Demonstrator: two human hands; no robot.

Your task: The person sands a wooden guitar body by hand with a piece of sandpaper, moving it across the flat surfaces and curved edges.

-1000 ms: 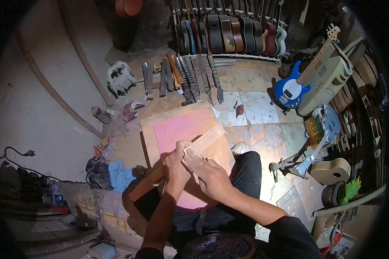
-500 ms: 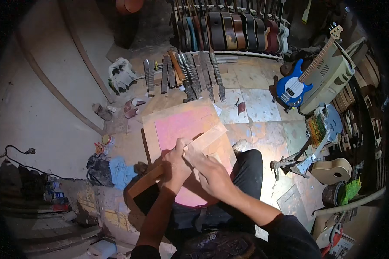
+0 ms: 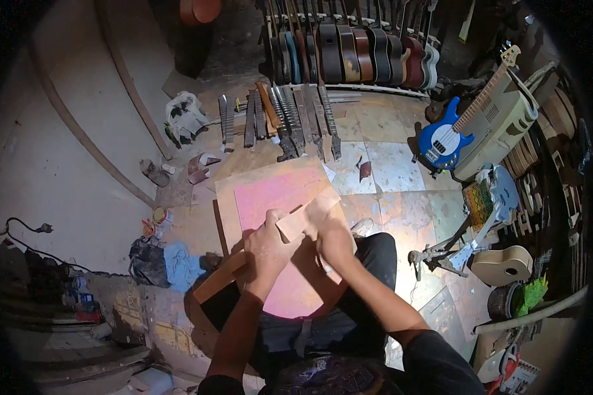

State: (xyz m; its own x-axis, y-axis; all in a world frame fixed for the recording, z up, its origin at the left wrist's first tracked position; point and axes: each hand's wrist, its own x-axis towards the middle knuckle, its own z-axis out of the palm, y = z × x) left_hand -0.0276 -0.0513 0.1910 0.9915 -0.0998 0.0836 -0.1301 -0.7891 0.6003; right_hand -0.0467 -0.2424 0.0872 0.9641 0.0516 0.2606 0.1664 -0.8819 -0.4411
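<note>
A flat, pale wooden piece [image 3: 292, 226] lies slanted above a board with a pink face [image 3: 260, 204] in front of me. My left hand [image 3: 267, 247] is closed around the near left end of the wooden piece, thumb up. My right hand [image 3: 333, 240] lies along its far right part, fingers bent over the wood. Whether a small thing sits under those fingers is hidden. The pink-faced board rests over my lap, with a wider tan board [image 3: 227, 191] showing around its far edges.
Several guitar necks [image 3: 286, 122] lie on the floor ahead, before a rack of guitars [image 3: 362, 52]. A blue bass guitar [image 3: 445, 141] leans at the right, near an unpainted guitar body [image 3: 504, 263]. Blue cloth [image 3: 181, 263] and a black bag [image 3: 148, 260] lie to the left.
My right hand has slid away from my left, toward the far right end of the wooden piece. My left hand keeps its grip. The view has shifted slightly.
</note>
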